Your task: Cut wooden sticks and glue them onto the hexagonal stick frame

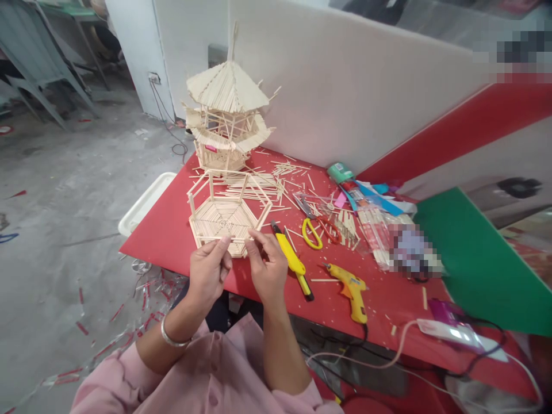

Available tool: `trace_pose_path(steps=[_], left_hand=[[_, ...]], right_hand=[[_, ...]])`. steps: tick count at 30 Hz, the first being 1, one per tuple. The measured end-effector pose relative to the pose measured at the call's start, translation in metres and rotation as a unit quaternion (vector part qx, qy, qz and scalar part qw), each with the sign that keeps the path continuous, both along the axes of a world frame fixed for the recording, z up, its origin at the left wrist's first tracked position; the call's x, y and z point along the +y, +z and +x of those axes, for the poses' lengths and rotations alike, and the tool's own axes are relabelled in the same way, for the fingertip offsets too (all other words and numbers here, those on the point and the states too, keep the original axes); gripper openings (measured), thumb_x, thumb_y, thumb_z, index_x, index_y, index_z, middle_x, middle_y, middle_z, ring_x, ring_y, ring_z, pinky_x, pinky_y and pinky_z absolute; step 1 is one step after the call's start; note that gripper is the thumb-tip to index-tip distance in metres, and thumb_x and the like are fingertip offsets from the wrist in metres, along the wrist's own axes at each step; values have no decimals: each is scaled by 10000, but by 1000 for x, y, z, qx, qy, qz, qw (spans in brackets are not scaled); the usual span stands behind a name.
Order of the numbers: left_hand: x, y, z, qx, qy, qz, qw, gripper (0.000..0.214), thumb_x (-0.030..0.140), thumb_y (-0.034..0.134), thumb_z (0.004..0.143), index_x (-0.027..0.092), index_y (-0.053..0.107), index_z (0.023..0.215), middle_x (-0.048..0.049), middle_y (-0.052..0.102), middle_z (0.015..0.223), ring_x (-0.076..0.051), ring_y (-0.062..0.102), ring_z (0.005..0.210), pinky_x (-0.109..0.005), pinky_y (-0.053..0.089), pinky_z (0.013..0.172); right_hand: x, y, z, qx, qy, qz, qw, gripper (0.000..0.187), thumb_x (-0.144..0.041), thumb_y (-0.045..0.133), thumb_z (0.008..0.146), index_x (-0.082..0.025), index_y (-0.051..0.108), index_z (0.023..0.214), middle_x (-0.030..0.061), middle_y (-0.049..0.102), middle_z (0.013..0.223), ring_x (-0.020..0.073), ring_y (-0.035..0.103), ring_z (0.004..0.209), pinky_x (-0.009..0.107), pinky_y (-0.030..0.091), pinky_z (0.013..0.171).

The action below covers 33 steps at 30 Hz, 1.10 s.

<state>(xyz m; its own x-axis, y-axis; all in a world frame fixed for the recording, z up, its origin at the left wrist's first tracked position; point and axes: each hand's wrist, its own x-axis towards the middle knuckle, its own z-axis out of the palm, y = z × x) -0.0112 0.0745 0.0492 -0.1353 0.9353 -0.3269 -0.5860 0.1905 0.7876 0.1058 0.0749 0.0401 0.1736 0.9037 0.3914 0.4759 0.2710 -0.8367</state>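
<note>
A six-sided model base [233, 217] of thin wooden sticks, with short posts and a top rail, stands at the table's near edge. At its front side, my left hand [210, 270] pinches a thin wooden stick [238, 238] between thumb and fingers. My right hand [268, 265] is closed in a pinch at the stick's other end. Whether this stick is joined to the base I cannot tell. Behind stands a tiered wooden stick pagoda [228, 92] with a pointed roof. Right of my right hand lies a yellow utility knife [291, 256].
On the red table [267, 293] are a yellow glue gun [351, 287], scissors with yellow and red handles [313, 233], loose sticks [259, 187] and packaged sticks [375, 236]. A white power strip [448, 333] with cords lies at right. A wall [310, 86] rises behind.
</note>
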Motion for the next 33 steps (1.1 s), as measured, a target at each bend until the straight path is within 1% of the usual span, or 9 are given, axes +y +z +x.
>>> trace_pose_path(steps=[5, 10, 16, 25, 29, 33], left_hand=[[0, 2, 1, -3, 5, -7, 1000, 408, 474, 856, 592, 115, 708, 719, 52, 508, 397, -19, 318, 281, -141, 192, 294], [1, 0, 2, -14, -2, -9, 1000, 434, 505, 850, 592, 113, 700, 704, 53, 505, 386, -19, 305, 266, -152, 178, 291], [1, -1, 2, -16, -7, -7, 1000, 453, 525, 851, 589, 120, 650, 613, 50, 496, 379, -17, 310, 265, -156, 163, 291], [2, 0, 1, -12, -16, 2, 1000, 477, 534, 845, 601, 128, 598, 549, 45, 497, 387, -14, 314, 271, -165, 164, 301], [2, 1, 1, -10, -14, 2, 1000, 477, 537, 846, 593, 130, 601, 551, 47, 491, 385, -16, 314, 271, -169, 159, 303], [2, 0, 1, -3, -13, 3, 1000, 459, 539, 837, 605, 129, 631, 592, 51, 490, 387, -19, 316, 275, -175, 158, 307]], right_hand=[[0, 0, 0, 2, -2, 0, 1000, 226, -341, 588, 947, -229, 718, 1094, 25, 679, 894, 125, 592, 729, 246, 484, 656], [1, -1, 0, -5, -16, 20, 1000, 219, -350, 608, 931, -218, 733, 1054, 30, 684, 877, 127, 590, 704, 251, 487, 640], [2, -3, 0, -6, -17, 27, 999, 211, -347, 610, 929, -222, 736, 1042, 25, 679, 858, 131, 601, 710, 251, 487, 637], [0, -2, -1, -11, -21, 31, 999, 202, -342, 606, 930, -223, 736, 1031, 24, 678, 853, 135, 608, 725, 251, 492, 640], [1, -1, -1, -8, -19, 31, 999, 198, -334, 606, 930, -224, 733, 1034, 20, 677, 852, 128, 603, 711, 245, 487, 630], [1, -1, -2, -8, -19, 31, 999, 203, -341, 602, 931, -219, 735, 1024, 22, 679, 846, 131, 602, 705, 248, 484, 625]])
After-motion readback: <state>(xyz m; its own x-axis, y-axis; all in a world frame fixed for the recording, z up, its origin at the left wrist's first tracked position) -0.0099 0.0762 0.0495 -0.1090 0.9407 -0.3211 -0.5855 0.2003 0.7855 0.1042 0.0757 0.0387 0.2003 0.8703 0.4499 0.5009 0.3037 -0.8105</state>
